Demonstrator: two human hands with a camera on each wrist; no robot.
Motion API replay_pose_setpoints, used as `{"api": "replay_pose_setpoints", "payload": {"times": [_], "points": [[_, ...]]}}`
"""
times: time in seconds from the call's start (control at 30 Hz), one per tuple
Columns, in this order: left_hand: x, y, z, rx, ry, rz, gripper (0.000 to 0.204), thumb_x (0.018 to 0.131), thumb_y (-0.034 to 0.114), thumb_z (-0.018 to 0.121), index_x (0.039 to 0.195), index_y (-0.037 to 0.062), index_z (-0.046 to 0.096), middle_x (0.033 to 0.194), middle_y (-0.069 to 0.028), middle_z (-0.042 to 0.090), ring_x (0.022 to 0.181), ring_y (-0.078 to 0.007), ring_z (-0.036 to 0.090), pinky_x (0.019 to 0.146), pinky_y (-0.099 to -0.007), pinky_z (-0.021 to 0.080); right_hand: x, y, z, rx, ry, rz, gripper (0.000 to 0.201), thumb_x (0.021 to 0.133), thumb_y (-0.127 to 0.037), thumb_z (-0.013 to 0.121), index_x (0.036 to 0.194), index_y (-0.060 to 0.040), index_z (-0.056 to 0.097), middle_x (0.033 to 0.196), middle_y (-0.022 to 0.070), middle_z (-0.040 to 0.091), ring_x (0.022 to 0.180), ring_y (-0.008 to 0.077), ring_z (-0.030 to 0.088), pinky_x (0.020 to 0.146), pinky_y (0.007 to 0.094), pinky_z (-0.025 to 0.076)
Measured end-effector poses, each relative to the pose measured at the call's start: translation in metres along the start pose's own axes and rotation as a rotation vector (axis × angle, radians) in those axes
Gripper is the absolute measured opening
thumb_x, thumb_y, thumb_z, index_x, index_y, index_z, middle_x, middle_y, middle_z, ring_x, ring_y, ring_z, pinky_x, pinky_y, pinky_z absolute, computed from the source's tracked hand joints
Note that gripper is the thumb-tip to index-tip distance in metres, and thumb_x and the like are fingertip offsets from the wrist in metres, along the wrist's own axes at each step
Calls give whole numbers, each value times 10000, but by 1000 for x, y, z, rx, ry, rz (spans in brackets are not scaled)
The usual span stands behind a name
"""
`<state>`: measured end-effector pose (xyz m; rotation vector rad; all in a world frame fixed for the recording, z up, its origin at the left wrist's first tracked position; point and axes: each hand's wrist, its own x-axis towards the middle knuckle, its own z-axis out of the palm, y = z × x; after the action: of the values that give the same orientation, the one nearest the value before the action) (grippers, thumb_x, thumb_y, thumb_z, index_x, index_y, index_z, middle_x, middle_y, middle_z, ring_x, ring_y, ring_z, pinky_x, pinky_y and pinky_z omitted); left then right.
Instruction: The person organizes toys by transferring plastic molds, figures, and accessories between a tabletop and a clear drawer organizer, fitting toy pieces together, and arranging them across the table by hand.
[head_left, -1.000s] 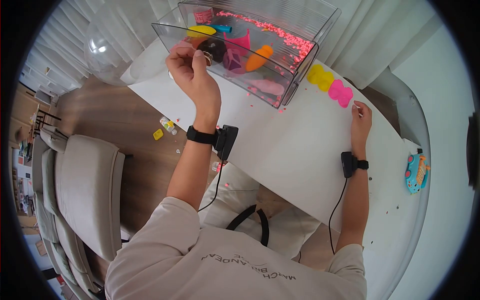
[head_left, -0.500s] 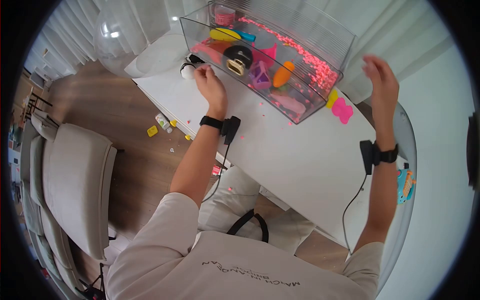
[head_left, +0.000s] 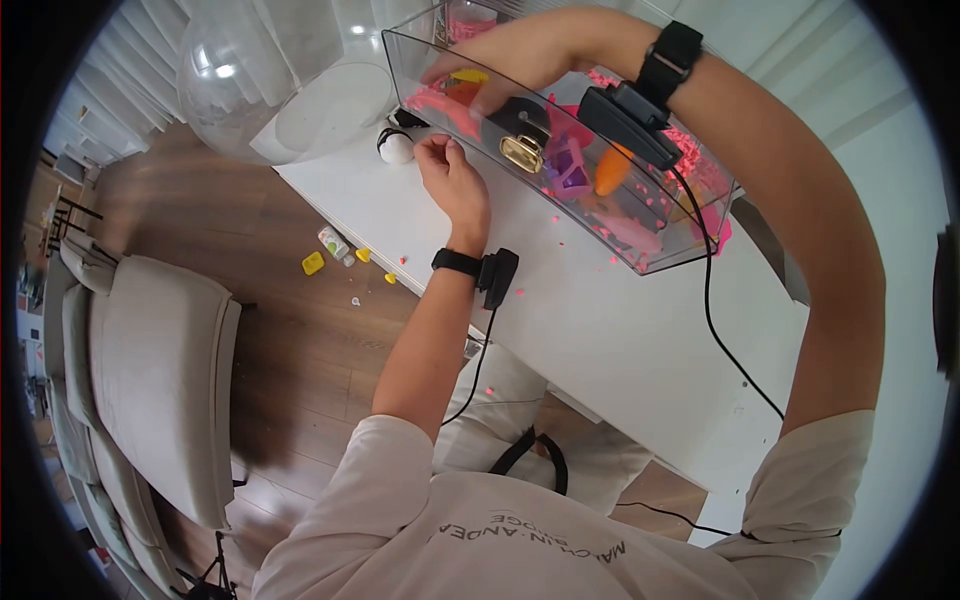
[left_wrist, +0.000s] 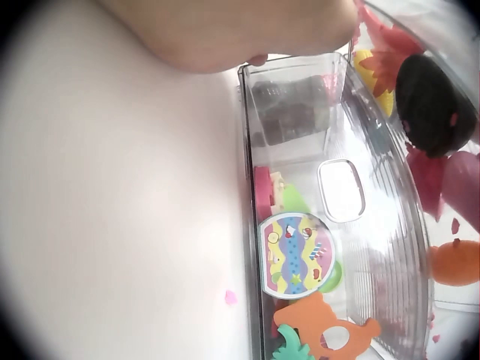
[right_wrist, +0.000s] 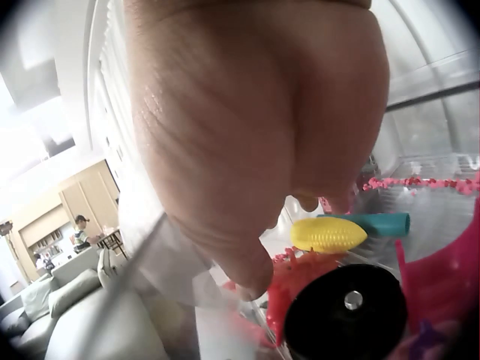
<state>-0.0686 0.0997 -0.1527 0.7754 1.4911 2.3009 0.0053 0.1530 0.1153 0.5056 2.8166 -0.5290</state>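
Note:
My right hand (head_left: 525, 52) reaches over the wall of the clear bin (head_left: 640, 268), palm down above the toys at its left end. In the right wrist view its thumb and fingers are apart. Below them lie a red-orange toy (right_wrist: 304, 274), a yellow toy corn cob (right_wrist: 328, 235) and a teal stick (right_wrist: 386, 223). A black oval thing (right_wrist: 345, 311) sits beside the thumb. Outside the bin's front wall, my left hand (head_left: 458, 195) hovers with loosely curled fingers and nothing visible in them. A white round thing (head_left: 397, 148) is close to its fingertips.
An orange toy carrot (head_left: 612, 172), a purple toy (head_left: 568, 170) and pink bits (head_left: 690, 150) are also in the bin. A large clear dome (head_left: 235, 100) stands left on the white table (head_left: 600, 330). A bottle (head_left: 335, 243) and yellow pieces (head_left: 313, 263) lie on the floor.
My right hand has swung up from the table's right side, across and into the bin. My left hand has lowered from before the bin's front wall toward the table.

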Motion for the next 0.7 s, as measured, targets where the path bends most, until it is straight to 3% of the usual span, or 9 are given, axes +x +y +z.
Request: {"api": "replay_pose_setpoints", "payload": {"times": [0.1,0.2,0.27,0.43,0.5,0.57,0.63,0.7], "points": [[-1,7,2,-2,-6,-35,72,970,35,496,1039,33,514,860,-22,543,656,-70,486,565,-250,406,10,7,12,-7,-84,32,607,885,-195,654,1474,-99,538,1356,151,648,1232,278,635,1065,378,480],[-3,10,4,12,9,-2,86,958,16,491,1040,17,517,886,-31,553,725,-81,507,629,-248,423,16,14,21,22,-46,105,613,868,-182,629,1468,-95,543,1366,154,639,1234,296,628,1042,392,495],[-4,16,5,41,22,10,96,950,4,495,1043,-3,522,914,-46,567,787,-104,525,701,-259,440,3,7,23,27,-25,95,608,871,-189,631,1466,-98,546,1361,149,643,1220,301,633,1034,393,500],[-5,23,6,78,6,-20,109,942,-2,511,1048,-17,530,940,-66,592,817,-129,543,745,-276,450,-25,16,33,-47,3,67,611,893,-221,630,1485,-109,525,1334,140,658,1200,309,636,1040,390,496],[-5,22,5,91,3,-34,112,939,-4,516,1049,-19,531,945,-69,597,817,-131,544,747,-278,451,-46,1,30,-23,-41,189,641,918,-244,637,1527,-127,473,1369,140,632,1250,305,603,1079,389,466],[-5,21,6,82,21,-44,146,899,84,567,1022,9,539,924,-95,590,823,-211,563,786,-344,476,-60,-2,33,-16,-78,197,663,926,-264,639,1546,-132,444,1387,141,617,1262,310,592,1083,394,459],[-6,21,6,104,16,-48,144,898,84,566,1018,9,539,913,-93,589,814,-215,564,784,-347,477,-75,2,36,-11,-113,205,685,934,-284,642,1564,-137,416,1404,142,602,1273,315,581,1087,399,452],[-7,24,6,130,10,-52,141,897,84,566,1014,9,538,902,-92,588,805,-218,565,783,-349,478,-88,11,44,12,-55,109,747,913,-303,658,1584,-129,380,1429,148,579,1262,329,586,1076,400,455]]}}
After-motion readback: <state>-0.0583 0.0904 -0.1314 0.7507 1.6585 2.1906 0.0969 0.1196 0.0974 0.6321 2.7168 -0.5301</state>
